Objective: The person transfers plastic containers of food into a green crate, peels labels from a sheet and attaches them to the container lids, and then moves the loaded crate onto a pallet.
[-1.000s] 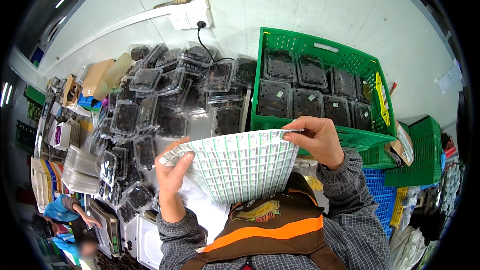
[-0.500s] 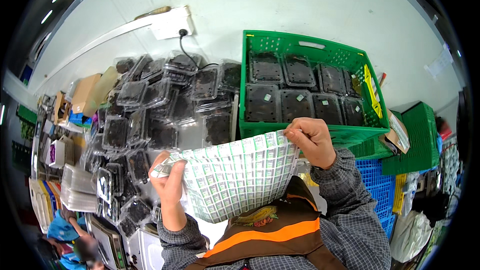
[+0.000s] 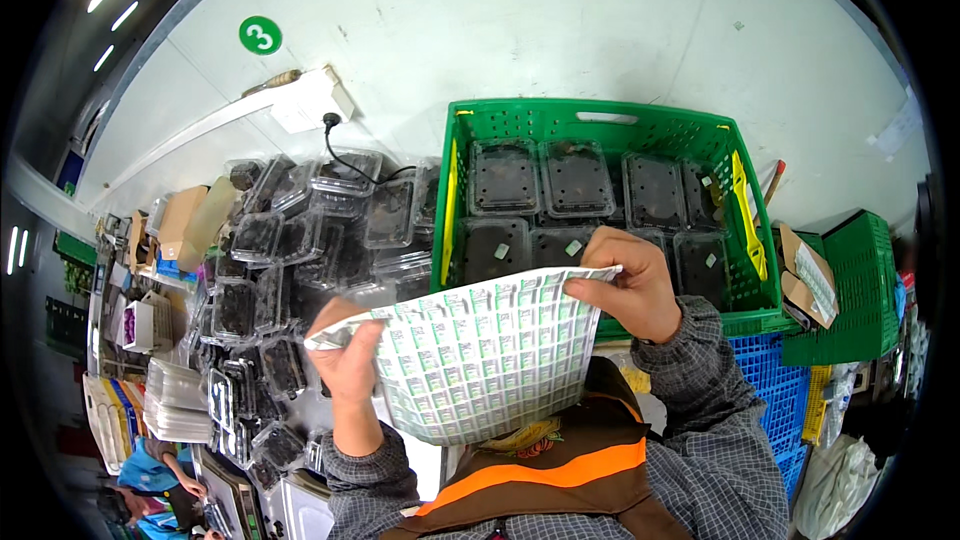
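A broad sheet of small green-and-white labels (image 3: pixel 490 350) hangs in front of my apron, its lower part curving toward me. At its upper left corner my left hand (image 3: pixel 347 352) pinches the edge, where the sheet is folded over. My right hand (image 3: pixel 632 283) grips the upper right corner between thumb and fingers. Just behind the right hand stands a green crate (image 3: pixel 600 112) holding several clear lidded boxes with dark contents. Some carry a small pale label, such as the front left box (image 3: pixel 495 248). My hands and the sheet hide part of the front row.
Many clear boxes of dark contents (image 3: pixel 345 240) are piled at the left. A power cable (image 3: pixel 333 155) runs down to them from a wall socket. Empty clear trays (image 3: pixel 178 400) are stacked further left. Blue crates (image 3: pixel 765 390) stand at the right. Another person (image 3: pixel 150 485) works at lower left.
The view has shifted, so the crate and wall sit lower in the picture. The sheet is held flatter across its top, and both hands still grip it.
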`<control>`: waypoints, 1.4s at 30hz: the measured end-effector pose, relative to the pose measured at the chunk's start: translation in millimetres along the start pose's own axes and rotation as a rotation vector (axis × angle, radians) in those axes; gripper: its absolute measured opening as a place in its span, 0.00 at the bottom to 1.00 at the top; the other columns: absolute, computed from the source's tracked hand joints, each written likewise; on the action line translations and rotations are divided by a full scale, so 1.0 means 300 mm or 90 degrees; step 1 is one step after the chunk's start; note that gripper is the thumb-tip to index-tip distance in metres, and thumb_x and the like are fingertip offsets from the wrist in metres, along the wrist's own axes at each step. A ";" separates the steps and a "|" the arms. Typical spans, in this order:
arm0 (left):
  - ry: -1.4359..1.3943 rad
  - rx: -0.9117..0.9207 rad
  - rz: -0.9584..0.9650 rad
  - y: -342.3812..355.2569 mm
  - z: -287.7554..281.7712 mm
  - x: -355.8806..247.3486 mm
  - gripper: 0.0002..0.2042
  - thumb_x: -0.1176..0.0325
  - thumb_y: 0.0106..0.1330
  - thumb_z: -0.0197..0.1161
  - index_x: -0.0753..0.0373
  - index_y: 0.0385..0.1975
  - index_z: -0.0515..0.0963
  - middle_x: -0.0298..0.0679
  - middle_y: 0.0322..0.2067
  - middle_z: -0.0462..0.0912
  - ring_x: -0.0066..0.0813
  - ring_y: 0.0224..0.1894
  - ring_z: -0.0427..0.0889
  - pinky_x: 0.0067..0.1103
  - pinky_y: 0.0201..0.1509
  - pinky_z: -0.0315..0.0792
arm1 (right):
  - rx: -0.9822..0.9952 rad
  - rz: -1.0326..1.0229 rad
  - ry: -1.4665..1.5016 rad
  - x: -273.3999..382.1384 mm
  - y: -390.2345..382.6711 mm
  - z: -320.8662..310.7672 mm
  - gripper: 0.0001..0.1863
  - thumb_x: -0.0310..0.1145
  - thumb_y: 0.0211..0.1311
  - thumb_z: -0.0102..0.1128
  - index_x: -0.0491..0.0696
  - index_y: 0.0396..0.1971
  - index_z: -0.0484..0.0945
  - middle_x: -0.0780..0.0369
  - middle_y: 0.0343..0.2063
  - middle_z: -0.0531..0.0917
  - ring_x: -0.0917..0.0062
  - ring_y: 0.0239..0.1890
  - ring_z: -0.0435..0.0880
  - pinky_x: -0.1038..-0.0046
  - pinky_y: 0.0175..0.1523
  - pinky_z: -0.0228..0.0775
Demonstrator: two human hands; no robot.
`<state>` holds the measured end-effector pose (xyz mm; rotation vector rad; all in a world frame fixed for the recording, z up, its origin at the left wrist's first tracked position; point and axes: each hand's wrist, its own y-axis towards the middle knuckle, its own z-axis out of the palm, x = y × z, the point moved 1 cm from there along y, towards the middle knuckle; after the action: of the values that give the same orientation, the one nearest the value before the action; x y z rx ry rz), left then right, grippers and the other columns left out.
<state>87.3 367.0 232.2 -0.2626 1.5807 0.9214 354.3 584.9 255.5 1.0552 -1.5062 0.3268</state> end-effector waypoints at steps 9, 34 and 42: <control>0.036 0.122 -0.028 0.166 0.220 0.026 0.07 0.74 0.54 0.71 0.68 0.24 0.80 0.37 0.25 0.78 0.22 0.27 0.71 0.21 0.30 0.62 | 0.109 -0.163 -0.301 0.107 0.119 -0.209 0.37 0.40 0.41 0.78 0.45 0.55 0.74 0.57 0.47 0.78 0.63 0.50 0.77 0.67 0.53 0.71; -0.107 0.034 -0.354 0.274 0.120 0.183 0.09 0.73 0.62 0.69 0.68 0.39 0.81 0.37 0.34 0.85 0.21 0.33 0.81 0.18 0.37 0.73 | 0.086 0.140 -0.180 -0.052 0.180 -0.125 0.22 0.34 0.54 0.73 0.41 0.47 0.77 0.59 0.34 0.84 0.77 0.37 0.82 0.75 0.43 0.74; -0.101 -0.009 -0.372 0.236 0.053 0.258 0.10 0.74 0.62 0.69 0.69 0.41 0.81 0.39 0.36 0.85 0.23 0.35 0.82 0.21 0.40 0.75 | 0.006 0.265 0.089 -0.194 0.154 -0.032 0.13 0.35 0.65 0.64 0.39 0.36 0.81 0.66 0.25 0.81 0.88 0.29 0.75 0.81 0.34 0.68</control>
<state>35.0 449.6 191.1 -0.6090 1.2467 0.4817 318.5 641.7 222.0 0.7033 -1.5905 0.6841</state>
